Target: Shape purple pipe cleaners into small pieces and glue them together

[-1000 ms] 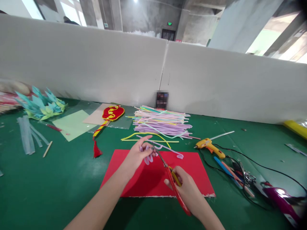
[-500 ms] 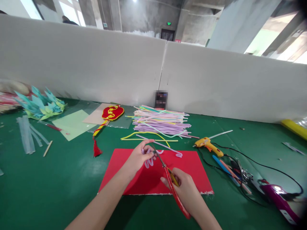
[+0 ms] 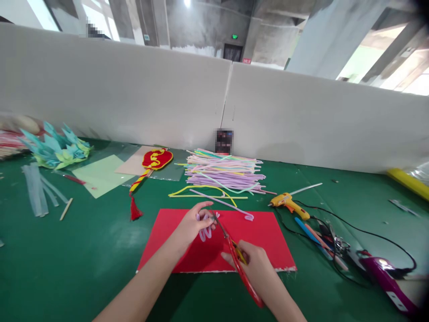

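Note:
My left hand [image 3: 197, 223] pinches a lilac pipe cleaner [image 3: 205, 233] bent into zigzag loops, held above a red board [image 3: 261, 241]. A short end of it shows by the fingertips. My right hand [image 3: 253, 264] grips scissors [image 3: 240, 270] with red handles, yellowish on the inside. Their blades point up and left and meet the pipe cleaner's end at my left fingers. Another lilac pipe cleaner [image 3: 217, 200], curled at one end, lies across the board's far edge. Beside it are yellow pipe cleaners [image 3: 204, 196], with a small lilac bit [image 3: 223, 195] on one.
Behind the board lies a pile of pastel pipe cleaners [image 3: 224, 172]. A yellow glue gun [image 3: 290, 205], its cord and a purple tool [image 3: 385, 277] are on the right. A red fan-shaped ornament [image 3: 157, 158], green paper [image 3: 103, 174] and a turquoise craft piece [image 3: 58, 147] lie left.
The lilac end sticking out past my left fingers is shorter, and a small lilac bit now lies on the yellow pipe cleaner. Both hands stay nearly in place.

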### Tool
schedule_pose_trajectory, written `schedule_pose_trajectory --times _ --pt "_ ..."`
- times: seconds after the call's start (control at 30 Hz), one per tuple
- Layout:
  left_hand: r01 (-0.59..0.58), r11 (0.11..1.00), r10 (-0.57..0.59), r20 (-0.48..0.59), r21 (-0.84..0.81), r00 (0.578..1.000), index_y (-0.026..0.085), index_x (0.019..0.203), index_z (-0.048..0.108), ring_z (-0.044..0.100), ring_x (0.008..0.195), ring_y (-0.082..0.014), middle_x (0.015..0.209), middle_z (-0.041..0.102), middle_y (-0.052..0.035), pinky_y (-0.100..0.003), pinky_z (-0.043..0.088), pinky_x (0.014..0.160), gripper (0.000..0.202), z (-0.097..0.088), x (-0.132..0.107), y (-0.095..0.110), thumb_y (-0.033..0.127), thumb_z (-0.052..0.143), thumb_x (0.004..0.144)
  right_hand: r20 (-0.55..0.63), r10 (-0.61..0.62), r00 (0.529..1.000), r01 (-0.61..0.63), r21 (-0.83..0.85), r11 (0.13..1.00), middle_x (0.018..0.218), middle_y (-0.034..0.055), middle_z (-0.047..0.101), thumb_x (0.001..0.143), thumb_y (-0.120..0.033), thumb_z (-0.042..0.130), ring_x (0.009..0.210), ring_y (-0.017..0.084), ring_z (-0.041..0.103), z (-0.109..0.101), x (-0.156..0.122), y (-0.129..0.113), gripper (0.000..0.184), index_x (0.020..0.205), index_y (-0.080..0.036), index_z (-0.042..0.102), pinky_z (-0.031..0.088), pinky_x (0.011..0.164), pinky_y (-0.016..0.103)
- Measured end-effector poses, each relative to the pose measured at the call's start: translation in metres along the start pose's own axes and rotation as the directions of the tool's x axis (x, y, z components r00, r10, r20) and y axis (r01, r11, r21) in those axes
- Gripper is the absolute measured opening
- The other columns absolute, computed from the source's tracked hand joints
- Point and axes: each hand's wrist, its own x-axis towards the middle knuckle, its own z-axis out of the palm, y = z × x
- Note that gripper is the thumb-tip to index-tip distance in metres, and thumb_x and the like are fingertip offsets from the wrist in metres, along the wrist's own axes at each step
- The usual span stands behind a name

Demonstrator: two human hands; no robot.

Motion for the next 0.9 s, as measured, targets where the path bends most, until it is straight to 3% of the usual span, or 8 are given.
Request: schedule_pose_trajectory --times 0.1,0.17,0.23,0.37,0.5,0.6,0.73,0.9 --pt "0.005 0.990 -0.005 0.001 0.142 1.000 0.015 0.105 0.045 0.059 0.060 -0.0139 0.063 0.055 0.0035 -0.026 0.044 0.058 0.043 -0.003 -0.002 0.002 0.019 0.061 0.064 -0.033 0.024 0.999 -0.025 -0.055 0.998 0.048 -0.0064 0.035 0.066 -0.054 0.056 0.045 0.009 0.029 -0.003 0.002 0.006 0.039 0.054 -0.021 0.038 0.022 0.040 0.019" --pt "-0.014 0.941 0.024 -0.025 0.339 0.999 0.016 0.100 0.048 0.060 0.064 -0.0154 0.066 0.057 0.0018 -0.026 0.044 0.060 0.032 -0.008 -0.004 0.004 0.023 0.057 0.070 -0.054 0.043 0.998 -0.048 -0.101 0.994 0.049 -0.0056 0.040 0.067 -0.053 0.055 0.045 0.010 0.032 -0.009 0.003 0.013 0.035 0.058 -0.021 0.042 0.024 0.041 0.019" --pt "-0.053 0.806 0.105 -0.055 0.590 0.993 0.018 0.089 0.053 0.060 0.069 -0.0164 0.071 0.060 -0.0003 -0.026 0.044 0.061 0.017 -0.015 -0.006 0.006 0.025 0.053 0.074 -0.075 0.064 0.995 -0.075 -0.159 0.984 0.052 -0.0043 0.045 0.069 -0.052 0.053 0.047 0.011 0.037 -0.019 0.005 0.023 0.032 0.062 -0.021 0.046 0.027 0.043 0.020" --pt "-0.076 0.399 0.301 -0.052 0.914 0.952 0.021 0.083 0.061 0.057 0.085 -0.0187 0.090 0.061 -0.0033 -0.028 0.042 0.073 0.011 -0.027 -0.002 0.008 0.023 0.054 0.075 -0.205 0.098 0.974 -0.155 -0.286 0.946 0.073 0.0015 0.059 0.073 -0.043 0.049 0.062 0.015 0.054 -0.044 0.010 0.052 0.022 0.074 -0.022 0.055 0.035 0.051 0.022" --pt "-0.141 0.162 0.453 0.053 0.977 0.890 0.019 0.094 0.060 0.055 0.090 -0.0209 0.097 0.059 -0.0061 -0.031 0.041 0.079 0.018 -0.019 0.024 0.006 0.023 0.055 0.077 -0.315 0.045 0.948 -0.165 -0.368 0.915 0.086 0.0047 0.059 0.072 -0.043 0.050 0.076 0.019 0.058 -0.059 0.018 0.089 0.026 0.081 -0.021 0.059 0.042 0.062 0.026" --pt "-0.193 0.098 0.439 0.132 0.976 0.889 0.018 0.092 0.061 0.055 0.089 -0.0212 0.092 0.059 -0.0063 -0.031 0.041 0.077 0.016 -0.005 0.054 0.001 0.022 0.056 0.078 -0.333 -0.069 0.940 -0.061 -0.364 0.929 0.088 0.0070 0.059 0.071 -0.040 0.052 0.084 0.022 0.058 -0.063 0.023 0.109 0.029 0.090 -0.019 0.060 0.044 0.074 0.031" --pt "-0.159 -0.001 0.435 0.143 0.987 0.889 0.015 0.089 0.061 0.055 0.086 -0.0212 0.091 0.059 -0.0081 -0.031 0.040 0.075 0.014 0.009 0.088 -0.006 0.021 0.057 0.078 -0.394 -0.149 0.907 0.003 -0.348 0.937 0.091 0.0093 0.060 0.075 -0.040 0.052 0.086 0.024 0.058 -0.065 0.024 0.116 0.031 0.093 -0.017 0.060 0.044 0.079 0.036" --pt "-0.174 -0.049 0.434 0.178 0.984 0.883 0.016 0.080 0.060 0.054 0.081 -0.0209 0.085 0.059 -0.0074 -0.031 0.037 0.073 0.008 0.013 0.100 -0.007 0.017 0.051 0.080 -0.405 -0.145 0.903 -0.023 -0.381 0.924 0.091 0.0101 0.060 0.078 -0.040 0.049 0.087 0.024 0.057 -0.069 0.020 0.119 0.033 0.098 -0.015 0.060 0.044 0.079 0.035"
